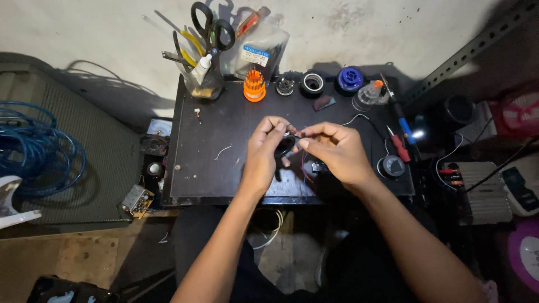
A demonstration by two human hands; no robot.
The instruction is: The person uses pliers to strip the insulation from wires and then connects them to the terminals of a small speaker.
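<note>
A small dark wooden bench (213, 168) is sitting against a pale wall, and a coil of blue cable (39, 151) is lying off to its left. A clear jar (203, 78) at the back is holding black-handled scissors (212, 28) and pliers, with an orange bit holder (254, 85) just beside it. Both hands are hovering over the middle: left hand (264, 154) and right hand (337, 148) are each pinching, grip closed tight, a tiny dark part with thin wires (296, 133) between the fingertips, kinda too small to identify.
</note>
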